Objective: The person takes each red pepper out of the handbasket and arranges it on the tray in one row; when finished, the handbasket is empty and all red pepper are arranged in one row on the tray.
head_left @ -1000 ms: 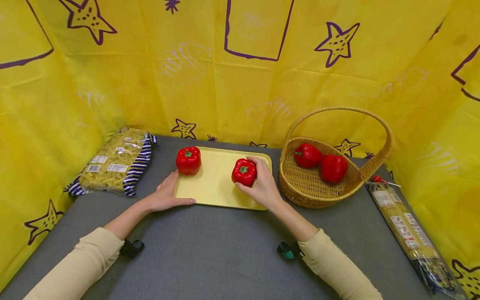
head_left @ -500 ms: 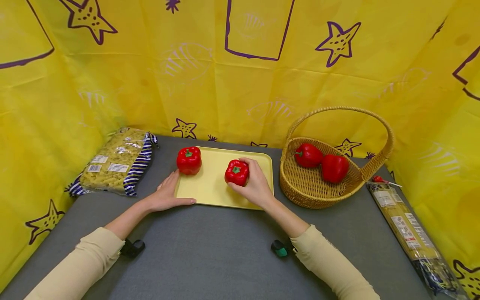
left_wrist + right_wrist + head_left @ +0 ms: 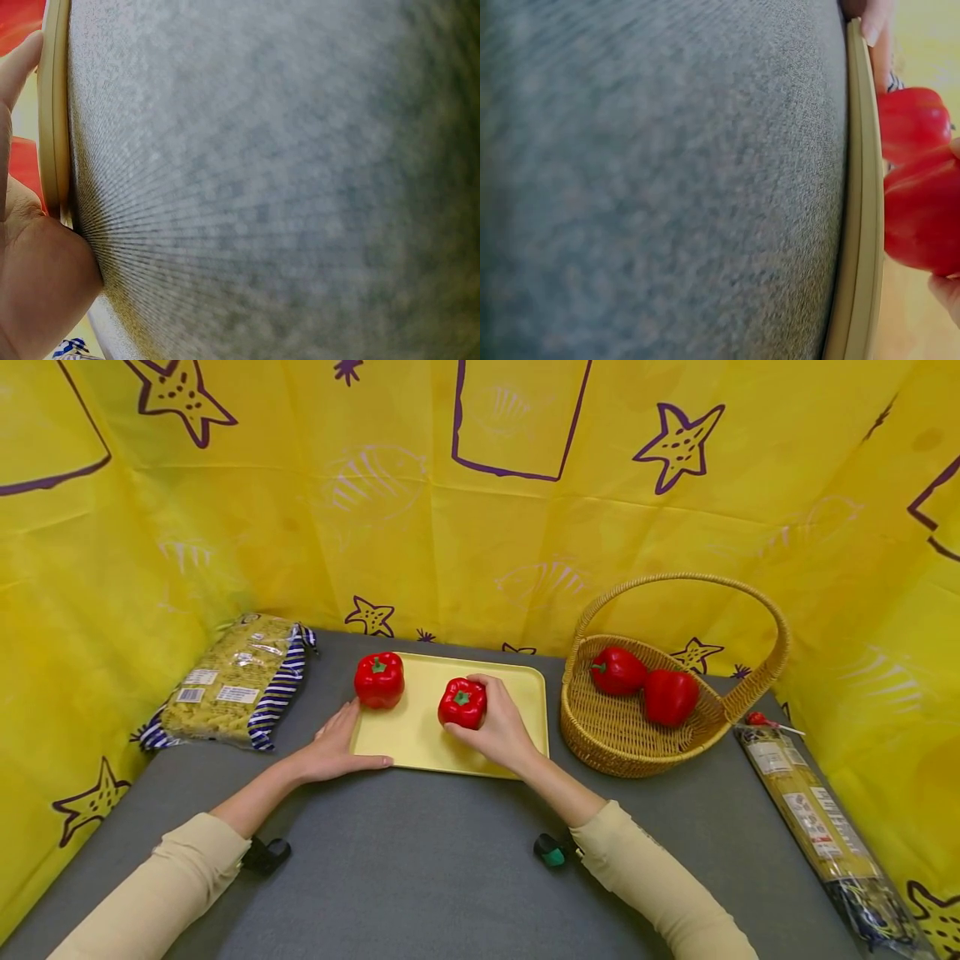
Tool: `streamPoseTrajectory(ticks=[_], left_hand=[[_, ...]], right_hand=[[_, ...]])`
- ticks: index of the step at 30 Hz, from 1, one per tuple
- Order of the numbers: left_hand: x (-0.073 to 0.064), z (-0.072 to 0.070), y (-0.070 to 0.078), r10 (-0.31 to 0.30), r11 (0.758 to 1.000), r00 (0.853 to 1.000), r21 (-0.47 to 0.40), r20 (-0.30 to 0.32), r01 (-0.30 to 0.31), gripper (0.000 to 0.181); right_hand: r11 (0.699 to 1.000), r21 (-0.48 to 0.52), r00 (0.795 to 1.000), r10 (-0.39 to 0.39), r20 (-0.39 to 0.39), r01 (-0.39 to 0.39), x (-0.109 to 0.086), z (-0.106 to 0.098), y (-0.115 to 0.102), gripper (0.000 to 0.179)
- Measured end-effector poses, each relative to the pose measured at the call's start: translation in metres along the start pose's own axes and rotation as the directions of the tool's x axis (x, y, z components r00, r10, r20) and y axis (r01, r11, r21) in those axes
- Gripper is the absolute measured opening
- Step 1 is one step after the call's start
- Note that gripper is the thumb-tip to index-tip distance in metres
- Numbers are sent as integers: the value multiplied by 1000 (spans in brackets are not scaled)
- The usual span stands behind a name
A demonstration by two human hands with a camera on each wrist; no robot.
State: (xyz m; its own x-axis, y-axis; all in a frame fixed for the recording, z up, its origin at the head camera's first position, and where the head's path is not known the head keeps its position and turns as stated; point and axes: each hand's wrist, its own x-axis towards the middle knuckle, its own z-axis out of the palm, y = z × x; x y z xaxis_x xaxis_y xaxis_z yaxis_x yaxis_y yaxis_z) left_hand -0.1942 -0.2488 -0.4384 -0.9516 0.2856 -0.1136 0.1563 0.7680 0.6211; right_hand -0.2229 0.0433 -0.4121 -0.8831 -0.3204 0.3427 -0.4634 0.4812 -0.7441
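Observation:
A pale yellow tray (image 3: 420, 743) lies on the grey table. My left hand (image 3: 335, 748) rests at its left end, fingers straight along the side and thumb on the front rim. Just beyond those fingertips, a red bell pepper (image 3: 379, 682) stands stem up in the tray's back left corner. My right hand (image 3: 501, 727) grips a second red bell pepper (image 3: 461, 702) over the middle of the tray, thumb in front and fingers behind. The right wrist view shows this held pepper (image 3: 926, 214) close above the tray's rim (image 3: 861, 225).
A wicker basket (image 3: 618, 758) with a tall handle holds two more red peppers (image 3: 670, 697) to the right of the tray. Bagged pasta (image 3: 232, 681) lies at the left, a long pack of spaghetti (image 3: 813, 810) at the right. Yellow cloth (image 3: 480, 543) hangs behind.
My right hand has moved left over the tray with the bell pepper in its grip, bringing it nearer the other pepper. The left hand has stayed in place.

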Motion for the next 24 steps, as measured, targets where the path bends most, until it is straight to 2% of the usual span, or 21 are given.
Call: streamPoseTrajectory(ticks=[16, 24], left_hand=[[-1, 1, 4, 5, 1000, 1000, 7, -14, -4, 118], [-1, 0, 3, 2, 1000, 1000, 7, -8, -2, 117]], right_hand=[[999, -9, 998, 54, 40, -54, 13, 12, 0, 81], [998, 11, 996, 68, 53, -68, 20, 15, 2, 77]])
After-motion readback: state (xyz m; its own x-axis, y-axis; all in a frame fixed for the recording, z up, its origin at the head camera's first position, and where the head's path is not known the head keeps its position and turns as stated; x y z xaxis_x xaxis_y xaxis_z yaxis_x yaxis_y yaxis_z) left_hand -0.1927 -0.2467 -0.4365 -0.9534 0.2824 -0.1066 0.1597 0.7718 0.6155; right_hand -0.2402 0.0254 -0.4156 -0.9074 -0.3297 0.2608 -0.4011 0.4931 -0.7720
